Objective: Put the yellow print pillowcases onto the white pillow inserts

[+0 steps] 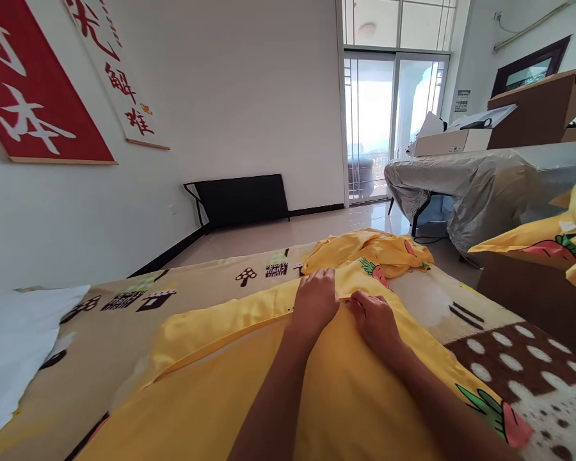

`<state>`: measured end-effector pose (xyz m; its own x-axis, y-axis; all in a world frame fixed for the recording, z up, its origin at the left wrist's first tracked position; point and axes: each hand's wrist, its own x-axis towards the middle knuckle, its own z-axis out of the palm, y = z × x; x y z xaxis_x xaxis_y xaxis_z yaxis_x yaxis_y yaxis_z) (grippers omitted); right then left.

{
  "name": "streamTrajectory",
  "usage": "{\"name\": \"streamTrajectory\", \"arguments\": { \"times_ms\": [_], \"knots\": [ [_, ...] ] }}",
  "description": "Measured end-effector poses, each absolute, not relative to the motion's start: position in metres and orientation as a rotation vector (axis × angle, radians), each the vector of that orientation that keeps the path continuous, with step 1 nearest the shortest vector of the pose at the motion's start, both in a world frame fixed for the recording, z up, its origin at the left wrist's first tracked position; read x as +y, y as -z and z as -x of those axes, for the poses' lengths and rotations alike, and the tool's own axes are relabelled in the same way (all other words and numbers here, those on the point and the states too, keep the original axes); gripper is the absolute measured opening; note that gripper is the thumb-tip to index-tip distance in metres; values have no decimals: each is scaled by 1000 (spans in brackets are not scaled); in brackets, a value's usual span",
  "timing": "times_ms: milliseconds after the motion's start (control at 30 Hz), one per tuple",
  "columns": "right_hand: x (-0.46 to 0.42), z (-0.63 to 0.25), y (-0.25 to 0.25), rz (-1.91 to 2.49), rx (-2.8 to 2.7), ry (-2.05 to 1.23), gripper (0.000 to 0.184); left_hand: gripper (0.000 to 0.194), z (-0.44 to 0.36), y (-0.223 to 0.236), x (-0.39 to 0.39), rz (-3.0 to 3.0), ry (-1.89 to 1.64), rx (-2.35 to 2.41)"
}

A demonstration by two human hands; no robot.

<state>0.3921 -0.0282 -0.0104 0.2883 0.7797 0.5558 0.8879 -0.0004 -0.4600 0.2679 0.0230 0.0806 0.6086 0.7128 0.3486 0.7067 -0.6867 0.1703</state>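
A large yellow duvet cover [360,384] with carrot prints lies spread over a patterned blanket in front of me. A long slit-like opening [221,342] runs along it from the lower left up to my hands. My left hand [317,298] is closed on the cover's edge, its knuckles up. Just to its right, my right hand [375,320] pinches the same edge between thumb and fingers. A tiny fastener-like detail shows between the hands, too small to name. Beyond them the far end of the cover is bunched into a heap [360,246].
The beige-and-brown patterned blanket [211,291] lies beneath. White cloth [24,352] sits at the left. More yellow carrot-print fabric [547,237] rests on a brown box [513,301] at the right. A plastic-covered table [441,173] holds cardboard boxes; a folded black panel [242,200] leans on the wall.
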Motion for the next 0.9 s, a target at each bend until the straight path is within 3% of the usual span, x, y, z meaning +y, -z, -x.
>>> {"name": "streamTrajectory", "arguments": {
  "times_ms": [267,900],
  "knots": [
    [-23,-394,14,1800,-1602,104,22,28,-276,-7,40,-2675,-818,1189],
    [-24,-393,20,1717,-1592,333,14,23,-277,-1,35,-2806,-767,1147]
  ]
}}
